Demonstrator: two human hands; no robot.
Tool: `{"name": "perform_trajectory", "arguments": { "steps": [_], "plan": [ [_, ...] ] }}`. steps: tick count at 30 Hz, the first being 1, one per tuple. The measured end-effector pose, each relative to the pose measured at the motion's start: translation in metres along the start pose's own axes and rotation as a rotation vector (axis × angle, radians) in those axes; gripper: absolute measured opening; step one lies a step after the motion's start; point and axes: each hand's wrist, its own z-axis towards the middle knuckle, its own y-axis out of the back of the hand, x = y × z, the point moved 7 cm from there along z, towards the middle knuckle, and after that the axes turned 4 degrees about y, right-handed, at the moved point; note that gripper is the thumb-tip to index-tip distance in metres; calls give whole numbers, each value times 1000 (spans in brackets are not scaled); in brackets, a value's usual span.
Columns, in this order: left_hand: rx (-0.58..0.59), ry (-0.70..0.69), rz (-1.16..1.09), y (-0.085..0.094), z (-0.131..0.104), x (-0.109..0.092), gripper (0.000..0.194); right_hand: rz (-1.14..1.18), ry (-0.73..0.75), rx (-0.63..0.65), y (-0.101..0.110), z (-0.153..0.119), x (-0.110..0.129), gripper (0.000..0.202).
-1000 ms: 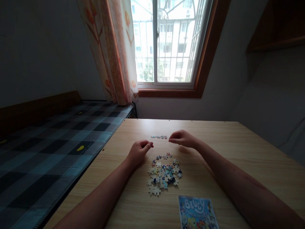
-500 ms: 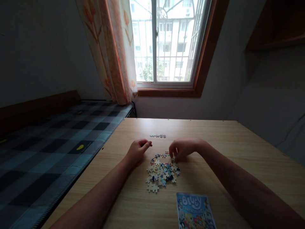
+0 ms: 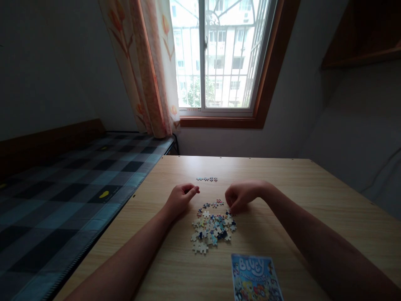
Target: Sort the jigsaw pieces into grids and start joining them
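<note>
"What do the puzzle pieces (image 3: pixel 205 236) look like?"

"Small and knobbed, in a loose heap on the wooden table (image 3: pixel 313 192), between the forearms. Many are pale and plain; others show blue, navy, yellow or light green. A broken curve of patterned ones lies along the heap's far side."

"Any set apart?"

"Yes, a short row of pieces (image 3: pixel 206 179) lies farther out, beyond the hands, mostly light blue with darker marks."

"And the fingers of the right hand (image 3: pixel 246 193)?"

"Bent downward, the tips at the heap's far right edge, touching or nearly touching the pieces there. I can't tell whether they are pinched on one."

"The left hand (image 3: pixel 181 197)?"

"Fingers curled in, thumb laid against the forefinger, just left of the heap. I see no piece in it."

"What's nearest us?"

"A blue picture sheet (image 3: pixel 256 278) lettered BLUEY, with colourful characters, flat on the table."
</note>
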Motion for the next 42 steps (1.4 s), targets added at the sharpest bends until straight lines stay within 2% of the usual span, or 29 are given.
{"name": "perform_trajectory", "arguments": {
  "steps": [3,5,10,13,16,25,31,34,39,42],
  "plan": [
    [3,-2,5,0,0,-1,38,-134,-122,-2,-3,-2,4,37],
    [5,1,3,-1,-1,-1,37,-152,-143,-16,-3,-1,6,32],
    [14,7,-5,0,-1,-4,36,41,-83,31,-3,1,-8,31],
    [12,1,-5,0,-2,-7,35,267,-31,29,0,1,-21,42],
    [9,-5,-2,1,-2,-8,35,387,9,-6,3,2,-29,50],
    [8,-6,6,1,-1,-6,36,421,55,20,3,1,-28,49],
    [12,1,10,0,-1,-3,37,441,34,-42,6,2,-32,50],
    [15,2,10,0,0,-2,37,365,19,-103,10,5,-34,43],
    [13,-9,13,0,0,-4,37,94,26,-244,25,3,-27,38],
    [16,-2,25,0,0,-5,38,39,70,-190,22,0,-15,30]
  ]
}}
